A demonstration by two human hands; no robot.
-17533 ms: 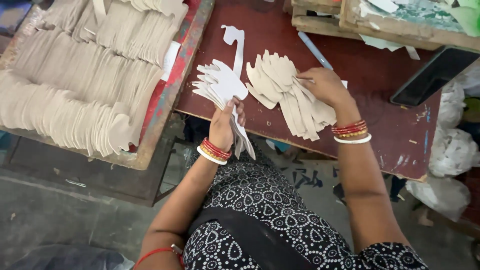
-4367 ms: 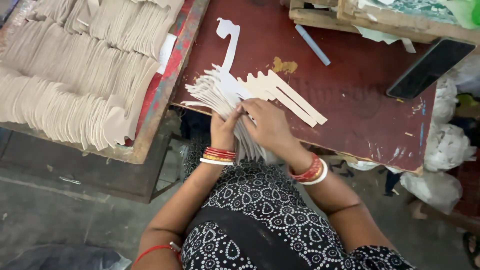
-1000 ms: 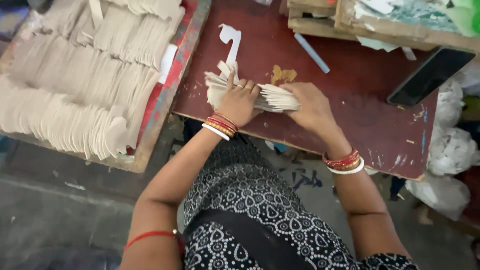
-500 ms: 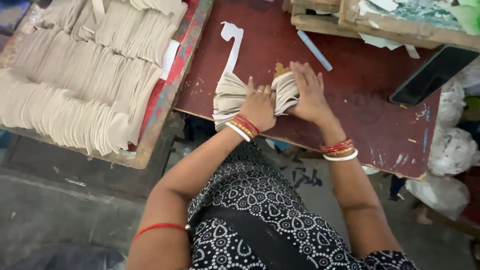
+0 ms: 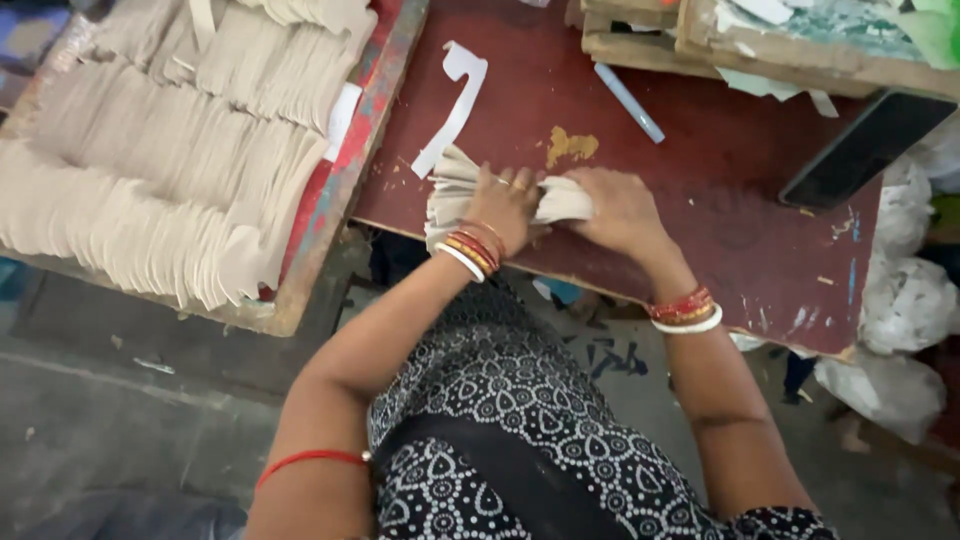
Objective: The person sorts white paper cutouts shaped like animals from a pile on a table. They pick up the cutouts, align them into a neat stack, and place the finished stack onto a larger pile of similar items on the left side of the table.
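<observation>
Red table (image 5: 700,200): we grip the stack (image 5: 450,195) with left hand (image 5: 505,205) and right hand (image 5: 620,210) at its near edge, gathered; one cutout (image 5: 455,105) lies loose beyond.

Black-and-white patterned dress (image 5: 520,400), red-gold-white bangles (image 5: 470,252) — both wrists, red thread armband (image 5: 310,460)

Both hands cover the middle of the card bundle (image 5: 450,190), so we cannot tell how many pieces it holds. The left hand (image 5: 505,200) and right hand (image 5: 620,205) hide their own fingertips. At the counter's (image 5: 700,180) far edge, the frame cuts off the wooden trays (image 5: 650,30) and the dark phone (image 5: 860,150).
</observation>
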